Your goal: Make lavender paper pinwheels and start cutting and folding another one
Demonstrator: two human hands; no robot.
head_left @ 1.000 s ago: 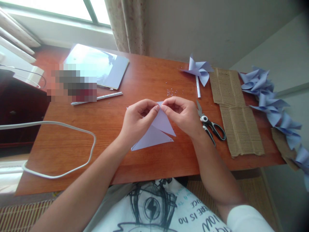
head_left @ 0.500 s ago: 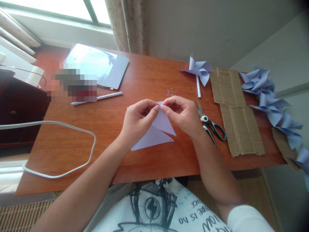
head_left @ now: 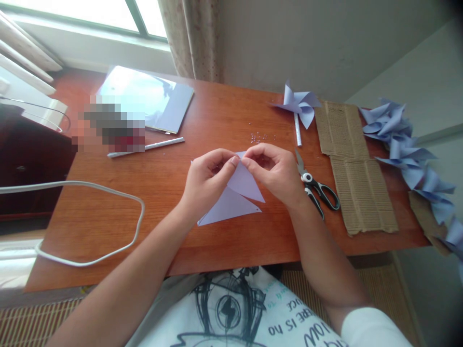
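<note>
Nearest the camera, a white printed shirt [head_left: 231, 313] fills the bottom edge, and both forearms reach up from it over the front of the wooden desk [head_left: 108, 226]. At the middle of the desk lies a pale lilac paper piece [head_left: 235, 200], cut into pointed flaps that rest flat on the wood. The left hand [head_left: 208, 180] and the right hand [head_left: 277, 171] meet above its far corner, fingertips touching one another; the fingers of both hands are closed in a pinch on the paper's upper flaps, holding them together just off the desk while the lower points lie on the surface. Just right of the right hand lie black-handled scissors [head_left: 316, 185], blades pointing away, and beside them two strips of corrugated cardboard [head_left: 356, 166] run along the desk's right part. To the left, a white cable [head_left: 90, 190] loops across the wood. Farther back, a thin white stick [head_left: 146, 146] lies near a pixelated patch, with a glossy booklet [head_left: 148, 99] behind it. A few tiny specks [head_left: 258, 138] sit beyond the hands. At the far right edge stands a finished lilac pinwheel [head_left: 298, 106] on its stick, and a row of more pinwheels [head_left: 408, 149] trails off beyond the desk on the right.
</note>
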